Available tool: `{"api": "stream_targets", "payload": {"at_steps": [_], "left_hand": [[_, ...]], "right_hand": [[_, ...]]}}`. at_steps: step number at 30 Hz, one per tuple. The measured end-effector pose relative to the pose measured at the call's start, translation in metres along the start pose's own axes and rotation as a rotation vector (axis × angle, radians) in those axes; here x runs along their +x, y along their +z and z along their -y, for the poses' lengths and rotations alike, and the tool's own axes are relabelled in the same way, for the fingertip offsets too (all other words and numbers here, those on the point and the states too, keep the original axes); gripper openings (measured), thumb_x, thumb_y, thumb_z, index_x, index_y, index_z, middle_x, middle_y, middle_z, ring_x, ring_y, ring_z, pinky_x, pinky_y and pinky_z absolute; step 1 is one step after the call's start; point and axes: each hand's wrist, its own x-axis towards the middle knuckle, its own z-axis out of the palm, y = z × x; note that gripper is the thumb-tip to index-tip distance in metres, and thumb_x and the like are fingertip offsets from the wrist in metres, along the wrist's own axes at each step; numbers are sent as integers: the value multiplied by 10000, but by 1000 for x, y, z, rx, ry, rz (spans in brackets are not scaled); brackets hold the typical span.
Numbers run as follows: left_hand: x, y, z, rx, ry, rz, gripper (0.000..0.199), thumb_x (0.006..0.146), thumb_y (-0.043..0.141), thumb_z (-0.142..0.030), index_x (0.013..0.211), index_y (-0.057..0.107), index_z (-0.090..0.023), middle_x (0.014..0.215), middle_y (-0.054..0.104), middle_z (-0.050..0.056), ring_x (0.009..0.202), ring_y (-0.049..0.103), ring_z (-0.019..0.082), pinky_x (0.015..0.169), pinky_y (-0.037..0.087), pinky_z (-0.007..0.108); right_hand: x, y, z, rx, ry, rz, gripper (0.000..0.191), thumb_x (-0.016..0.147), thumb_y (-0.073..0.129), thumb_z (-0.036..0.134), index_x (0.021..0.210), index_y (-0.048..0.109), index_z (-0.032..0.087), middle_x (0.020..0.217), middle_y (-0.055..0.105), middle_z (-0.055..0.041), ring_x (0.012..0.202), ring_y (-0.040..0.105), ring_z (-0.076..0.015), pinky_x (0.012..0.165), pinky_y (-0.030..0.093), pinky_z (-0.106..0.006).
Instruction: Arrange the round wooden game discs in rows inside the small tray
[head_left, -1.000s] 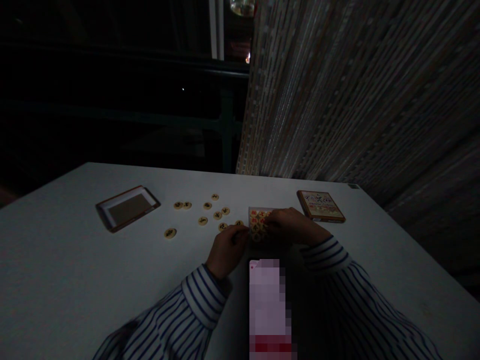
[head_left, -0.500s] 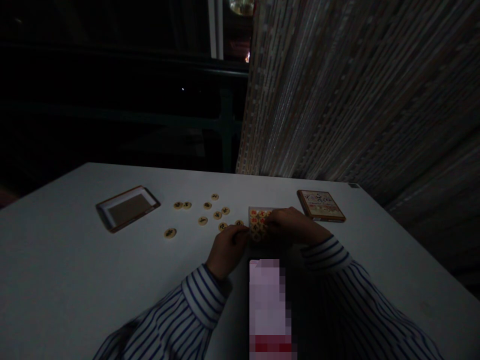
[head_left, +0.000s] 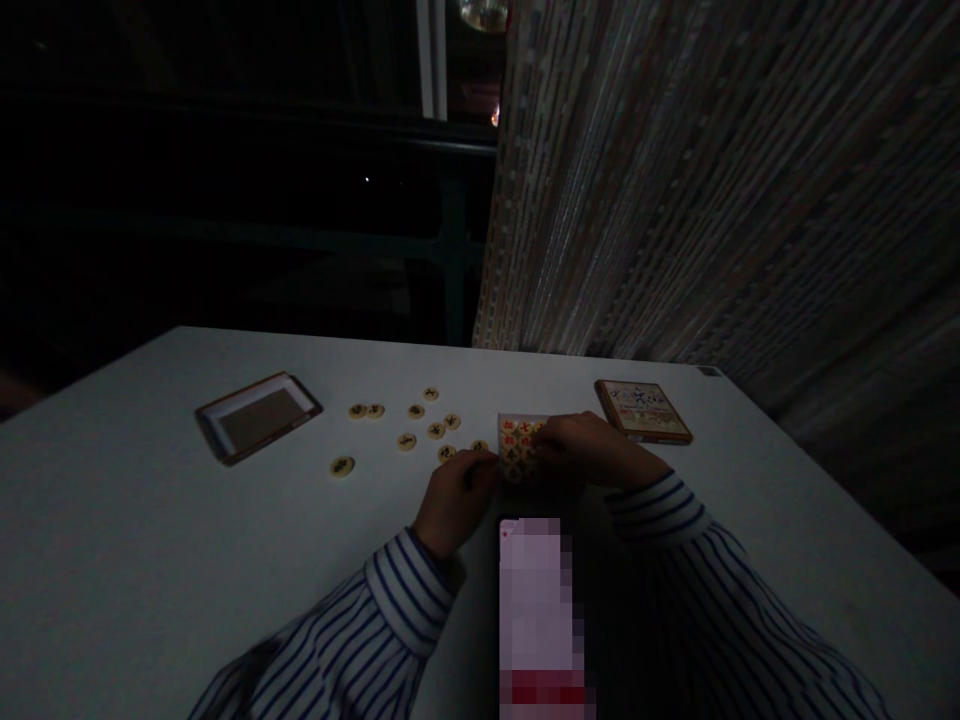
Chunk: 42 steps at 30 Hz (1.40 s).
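Observation:
A small box (head_left: pixel 501 428) holds rows of round xiangqi pieces (head_left: pixel 509 441) with red and dark characters. My left hand (head_left: pixel 456 500) is closed, its thumb and fingertips pinched at the box's left edge. Over the box's right part lies my right hand (head_left: pixel 589 447), fingers bent down among the pieces and pressed together. Whatever those fingers hold is hidden, as is much of the box. Left of the box, several loose xiangqi pieces (head_left: pixel 406 442) lie scattered on the white table (head_left: pixel 270 560), two of them close by my left hand.
At the left sits an open box lid or tray (head_left: pixel 259 417) with a pale inner rim. A flat printed case (head_left: pixel 645 411) lies at the right. A lit phone (head_left: pixel 534 610) rests between my forearms. Behind the table hang string curtains (head_left: pixel 600 200) and a dark railing (head_left: pixel 452 250).
Both hands stay in nearly the same place at the box. The whole view has shifted very slightly, and the loose pieces lie as before.

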Motion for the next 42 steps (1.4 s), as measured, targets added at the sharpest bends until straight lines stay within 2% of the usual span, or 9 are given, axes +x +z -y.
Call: {"api": "stream_targets", "payload": {"at_steps": [12, 22, 28, 34, 38, 42], "left_hand": [[-2, -2, -6, 66, 29, 12, 176, 769, 523, -224, 894, 639, -182, 843, 655, 46, 773, 599, 157, 700, 476, 279], [-6, 1, -8, 113, 122, 65, 275, 719, 599, -223, 990, 588, -174, 904, 627, 60, 791, 586, 159, 710, 485, 292], [-6, 0, -7, 152, 162, 120, 334, 688, 621, -174, 1016, 562, -151, 958, 610, 77, 858, 574, 174, 759, 480, 304], [-6, 1, -2, 176, 168, 107, 315, 720, 573, -152, 1032, 546, -187, 962, 602, 51, 868, 568, 165, 765, 476, 299], [-6, 2, -2, 176, 152, 106, 292, 734, 560, -148, 1024, 551, -181, 937, 601, 46, 828, 569, 155, 740, 479, 290], [-5, 1, -5, 176, 142, 117, 288, 735, 548, -130, 1017, 553, -185, 940, 605, 44, 839, 571, 158, 753, 477, 295]], "right_hand": [[-6, -2, 2, 29, 30, -68, 293, 841, 389, 304, 985, 625, 204, 962, 656, -70, 865, 591, -203, 695, 372, -279], [-13, -1, -8, 31, 307, -216, 359, 871, 319, 286, 1084, 575, 152, 1075, 598, -120, 987, 548, -212, 784, 378, -285], [-7, 14, -19, 72, 330, -141, 354, 884, 285, 272, 1054, 562, 133, 1028, 617, -132, 945, 571, -210, 781, 383, -289], [2, 28, -26, 132, 317, -115, 360, 868, 313, 210, 1144, 516, 101, 1109, 591, -151, 1035, 534, -199, 870, 345, -287], [3, 29, -28, 148, 309, -98, 342, 849, 344, 199, 1116, 534, 101, 1102, 595, -150, 1020, 539, -199, 851, 354, -283], [2, 28, -28, 155, 313, -70, 291, 840, 349, 190, 1007, 576, 117, 1033, 617, -139, 950, 562, -197, 789, 367, -276]]}}
